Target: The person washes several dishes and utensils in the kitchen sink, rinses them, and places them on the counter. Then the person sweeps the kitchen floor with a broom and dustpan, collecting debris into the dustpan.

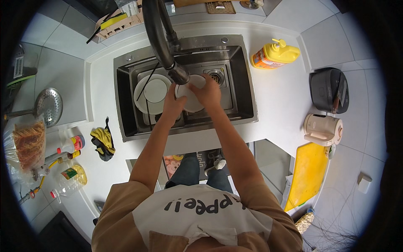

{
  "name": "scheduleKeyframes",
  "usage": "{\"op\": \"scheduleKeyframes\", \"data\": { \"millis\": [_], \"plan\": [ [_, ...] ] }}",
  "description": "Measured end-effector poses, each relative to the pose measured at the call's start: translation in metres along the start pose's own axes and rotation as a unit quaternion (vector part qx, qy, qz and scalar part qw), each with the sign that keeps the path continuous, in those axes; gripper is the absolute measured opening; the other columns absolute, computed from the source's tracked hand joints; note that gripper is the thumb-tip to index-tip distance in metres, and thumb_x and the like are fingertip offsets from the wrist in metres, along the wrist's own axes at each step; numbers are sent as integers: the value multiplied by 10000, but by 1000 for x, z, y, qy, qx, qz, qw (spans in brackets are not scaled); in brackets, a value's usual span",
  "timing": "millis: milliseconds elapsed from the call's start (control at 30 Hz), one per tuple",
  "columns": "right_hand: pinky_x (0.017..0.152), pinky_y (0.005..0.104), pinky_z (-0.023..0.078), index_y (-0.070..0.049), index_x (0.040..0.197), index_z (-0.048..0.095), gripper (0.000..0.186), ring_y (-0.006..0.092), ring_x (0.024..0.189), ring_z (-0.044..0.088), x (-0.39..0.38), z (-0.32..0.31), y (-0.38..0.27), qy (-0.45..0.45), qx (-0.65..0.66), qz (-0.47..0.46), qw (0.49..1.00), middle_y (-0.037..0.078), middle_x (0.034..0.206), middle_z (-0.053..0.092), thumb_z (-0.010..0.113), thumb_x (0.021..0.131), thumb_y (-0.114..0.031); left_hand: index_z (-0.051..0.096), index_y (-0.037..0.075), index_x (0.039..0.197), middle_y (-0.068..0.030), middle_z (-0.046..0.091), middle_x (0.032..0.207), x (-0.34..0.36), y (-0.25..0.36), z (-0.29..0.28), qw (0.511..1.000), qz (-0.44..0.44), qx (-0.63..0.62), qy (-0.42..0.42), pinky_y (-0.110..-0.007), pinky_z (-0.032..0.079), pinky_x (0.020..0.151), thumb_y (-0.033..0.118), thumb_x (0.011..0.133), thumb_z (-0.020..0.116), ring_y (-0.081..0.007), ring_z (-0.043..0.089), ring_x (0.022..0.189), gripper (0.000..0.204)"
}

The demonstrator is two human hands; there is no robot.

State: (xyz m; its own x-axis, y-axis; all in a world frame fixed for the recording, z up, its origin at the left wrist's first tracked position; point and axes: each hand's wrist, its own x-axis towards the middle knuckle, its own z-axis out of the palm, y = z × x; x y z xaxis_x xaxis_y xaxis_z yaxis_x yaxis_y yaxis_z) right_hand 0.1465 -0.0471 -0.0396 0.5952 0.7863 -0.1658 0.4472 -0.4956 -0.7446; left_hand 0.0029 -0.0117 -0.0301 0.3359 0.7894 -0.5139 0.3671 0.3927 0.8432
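A smooth white table (273, 98) surrounds a rectangular grey steel sink (247, 92), overhung by a curved dark metal faucet (156, 35).
The work looks partway along: a wide, shallow white plate (140, 97) lies at the sink's left, a round, smooth white dish (192, 101) is in hand near the spout, and a smaller round white dish (155, 91) sits on the plate; whether these two are finished or waiting, I cannot tell. The left hand (173, 103) pinches the held dish's left edge; the right hand (208, 92) bends its fingers over the upper right.
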Motion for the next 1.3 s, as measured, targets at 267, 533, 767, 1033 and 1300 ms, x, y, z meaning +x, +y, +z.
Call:
{"op": "scheduleKeyframes", "data": {
  "millis": [267, 533, 767, 1033, 1300],
  "plan": [
    [828, 400, 555, -48, 1242, 634, 560, 327, 977, 692, 3, -13, 0, -50, -45, 16, 998, 187, 1071, 706, 781, 790, -344, 443, 32, 1391, -177, 564, 1199, -5, 10, 4, 998, -16, -62, -10, -375, 473, 905, 99, 786, 568, -277, 592, 1047, 622],
    [882, 360, 488, 13, 1316, 544, 410, 230, 1031, 635, -58, 13, -8, -9, 400, -101, 911, 130, 1149, 666, 615, 965, -186, 433, 16, 1329, -194, 475, 1190, -3, 12, 23, 936, 192, 261, 138, -462, 484, 895, 184, 809, 688, -384, 541, 1098, 603],
    [903, 280, 465, -2, 1285, 589, 320, 126, 1010, 610, -43, -9, 21, -132, 529, 96, 833, 43, 1107, 670, 585, 981, -102, 235, 21, 1527, -268, 265, 1533, -50, -11, 17, 947, 273, 169, -33, -459, 333, 1143, 110, 861, 660, -434, 285, 1425, 795],
    [840, 261, 463, -27, 1084, 677, 193, 96, 912, 589, -38, -7, 33, -110, 649, 144, 739, 7, 1020, 680, 596, 998, -178, 369, 23, 1478, -194, 353, 1535, -35, 12, 20, 784, 411, 466, 5, -447, 349, 1113, 191, 918, 576, -404, 344, 1403, 620],
    [838, 270, 453, -26, 1095, 680, 218, 108, 934, 604, -44, 1, 36, -75, 643, 162, 745, 11, 1021, 675, 602, 996, -203, 378, 143, 1508, -129, 500, 1434, 30, 19, -11, 986, 87, 16, -145, -414, 375, 1064, 321, 862, 716, -291, 454, 1318, 750]
  ]
}}
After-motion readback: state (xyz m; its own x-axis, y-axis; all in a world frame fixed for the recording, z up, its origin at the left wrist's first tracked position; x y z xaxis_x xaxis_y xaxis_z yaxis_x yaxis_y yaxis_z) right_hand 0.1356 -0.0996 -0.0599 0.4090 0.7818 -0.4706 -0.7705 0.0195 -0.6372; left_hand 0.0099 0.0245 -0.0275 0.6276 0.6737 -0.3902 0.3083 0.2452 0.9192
